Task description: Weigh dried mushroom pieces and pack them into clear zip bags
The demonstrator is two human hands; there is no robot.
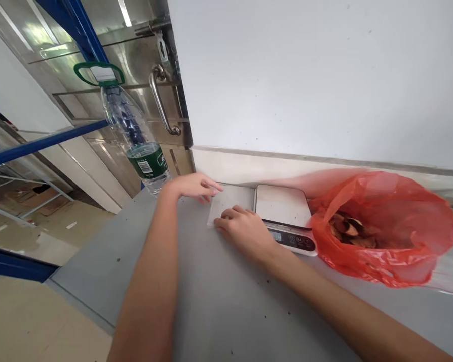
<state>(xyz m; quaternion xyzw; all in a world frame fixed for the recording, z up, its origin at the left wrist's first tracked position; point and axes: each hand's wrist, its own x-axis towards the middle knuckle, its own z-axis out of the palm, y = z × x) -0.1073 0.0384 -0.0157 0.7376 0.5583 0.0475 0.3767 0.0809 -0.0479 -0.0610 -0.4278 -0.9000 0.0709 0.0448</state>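
In the head view, a grey surface [219, 311] runs from the near edge to a plain white wall [305, 75] at the far side, with dark specks scattered over it. At far left stands one steel door [136, 55] with one curved handle [160, 100]. A blue rack frame [41, 143] crosses in front of the door, and a pale floor [30, 322] lies below at near left.

One clear water bottle [136, 136] with a green label and a green carry loop is at the far left corner of the surface. One flat pale slab [232, 200] lies on the surface near the wall. Just to its right, touching or nearly so, is one digital scale [283, 203]. Right of the scale sits one red plastic bag [400, 251], open at the top, with brown pieces [349, 229] inside.

Two hands are on the slab. The left hand [194, 187] lies at its far left corner, fingers stretched flat and close together on top. The right hand [245, 229] rests on its near edge beside the scale's display, fingers curled. Whether they clamp the slab cannot be told.
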